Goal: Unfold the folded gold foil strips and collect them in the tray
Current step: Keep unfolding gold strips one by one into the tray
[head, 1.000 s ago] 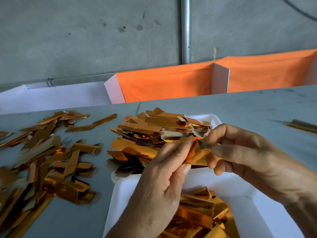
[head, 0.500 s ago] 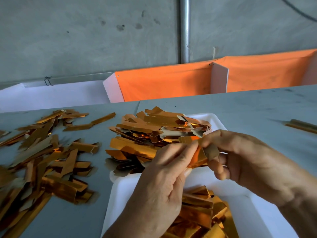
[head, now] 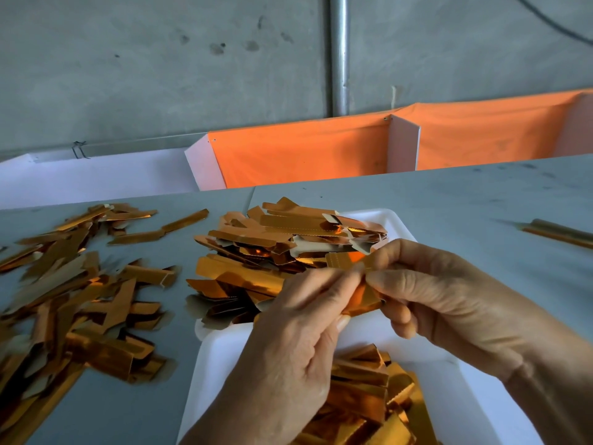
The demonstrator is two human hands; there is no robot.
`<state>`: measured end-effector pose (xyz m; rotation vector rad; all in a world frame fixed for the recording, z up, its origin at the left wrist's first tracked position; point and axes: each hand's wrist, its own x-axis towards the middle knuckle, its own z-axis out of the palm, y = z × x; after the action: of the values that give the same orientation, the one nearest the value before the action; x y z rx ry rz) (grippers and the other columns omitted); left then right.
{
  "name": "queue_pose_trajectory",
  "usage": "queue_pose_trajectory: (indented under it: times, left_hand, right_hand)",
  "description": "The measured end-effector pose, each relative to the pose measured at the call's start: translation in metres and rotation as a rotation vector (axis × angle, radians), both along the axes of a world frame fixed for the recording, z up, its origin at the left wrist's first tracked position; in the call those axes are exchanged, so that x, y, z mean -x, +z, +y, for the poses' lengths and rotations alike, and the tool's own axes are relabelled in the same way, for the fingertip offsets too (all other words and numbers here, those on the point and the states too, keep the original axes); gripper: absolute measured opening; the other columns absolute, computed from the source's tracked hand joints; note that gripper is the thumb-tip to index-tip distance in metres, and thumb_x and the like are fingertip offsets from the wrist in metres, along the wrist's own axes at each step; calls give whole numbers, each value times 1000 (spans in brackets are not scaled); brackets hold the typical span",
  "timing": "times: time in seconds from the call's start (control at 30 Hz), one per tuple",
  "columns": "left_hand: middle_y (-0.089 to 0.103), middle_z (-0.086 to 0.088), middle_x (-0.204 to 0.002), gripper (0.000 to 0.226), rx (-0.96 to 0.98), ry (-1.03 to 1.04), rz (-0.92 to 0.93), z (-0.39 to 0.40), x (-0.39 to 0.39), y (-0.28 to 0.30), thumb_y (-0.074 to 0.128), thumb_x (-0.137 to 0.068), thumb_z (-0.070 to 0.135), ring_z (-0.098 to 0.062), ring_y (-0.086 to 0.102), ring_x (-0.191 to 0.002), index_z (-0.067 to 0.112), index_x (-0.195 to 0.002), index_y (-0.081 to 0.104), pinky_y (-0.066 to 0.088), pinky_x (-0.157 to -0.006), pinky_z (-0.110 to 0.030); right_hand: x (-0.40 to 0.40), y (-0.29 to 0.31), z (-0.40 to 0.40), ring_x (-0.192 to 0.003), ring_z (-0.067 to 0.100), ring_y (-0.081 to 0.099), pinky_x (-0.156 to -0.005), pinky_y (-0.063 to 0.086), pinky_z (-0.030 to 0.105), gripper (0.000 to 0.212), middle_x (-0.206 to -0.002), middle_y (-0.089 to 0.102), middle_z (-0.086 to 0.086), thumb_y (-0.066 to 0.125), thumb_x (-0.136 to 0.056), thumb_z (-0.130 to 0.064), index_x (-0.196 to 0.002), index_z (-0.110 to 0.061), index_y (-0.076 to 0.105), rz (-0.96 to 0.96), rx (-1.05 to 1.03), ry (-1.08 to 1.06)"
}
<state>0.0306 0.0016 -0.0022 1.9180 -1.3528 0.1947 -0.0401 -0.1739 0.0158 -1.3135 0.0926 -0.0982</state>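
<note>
Two bare hands come in from the bottom, the left hand at about 6 o'clock and the right hand at about 4 o'clock. No gloves, rings or watch show. No sleeves show on the wrists. One left thumbnail looks short and pale.

Two hands, the left hand and the right hand, are showing. Two white trays, the near tray and the far tray, are sitting on one tabletop. Gold foil strips are lying too many to count.
</note>
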Motion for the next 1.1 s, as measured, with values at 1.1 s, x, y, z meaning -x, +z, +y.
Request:
queue_pose_trajectory:
  times: [1.1]
  left_hand:
    - [57,26,-121,37,35,-11,79,6,1,4,50,-91,22,-1,53,-115,41,-122,54,45,-91,-15]
  right_hand:
    - [0,-5,-5,-46,11,47,-44,43,19,18,-57,50,4,76,-70,-20,-86,-16,70,9,-19,47]
